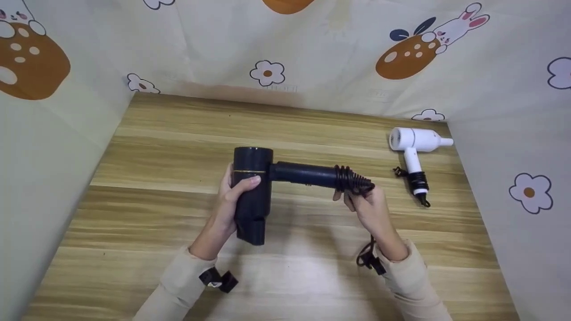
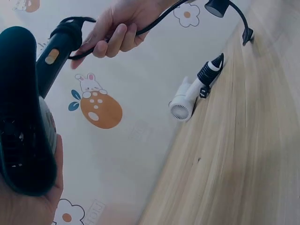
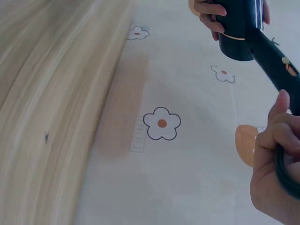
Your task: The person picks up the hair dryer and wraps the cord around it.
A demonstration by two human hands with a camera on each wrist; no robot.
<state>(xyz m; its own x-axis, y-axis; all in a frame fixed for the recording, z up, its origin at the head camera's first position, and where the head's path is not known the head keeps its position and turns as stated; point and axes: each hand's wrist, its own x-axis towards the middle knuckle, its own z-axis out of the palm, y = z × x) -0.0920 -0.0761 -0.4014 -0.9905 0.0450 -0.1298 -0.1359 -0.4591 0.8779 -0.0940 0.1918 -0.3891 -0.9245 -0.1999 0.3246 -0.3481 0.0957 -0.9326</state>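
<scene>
A dark hair dryer (image 1: 253, 203) with a thin gold band is held up above the table, its handle pointing right and its nozzle toward me. My left hand (image 1: 225, 205) grips the barrel from the left, thumb across its upper face. At the handle's end, the black cord (image 1: 343, 178) is wound in several coils. There my right hand (image 1: 374, 211) holds the cord in curled fingers, as the right wrist view also shows. Past this hand, a free length of cord leads to a dark plug (image 2: 247, 36) in the left wrist view.
A white hair dryer (image 1: 421, 139) lies at the table's back right, a black cord wrapped round its handle. Patterned cloth (image 1: 330, 80) walls off the wooden table (image 1: 169, 138) at the back and both sides. A small black device (image 1: 218, 280) is on the left wrist.
</scene>
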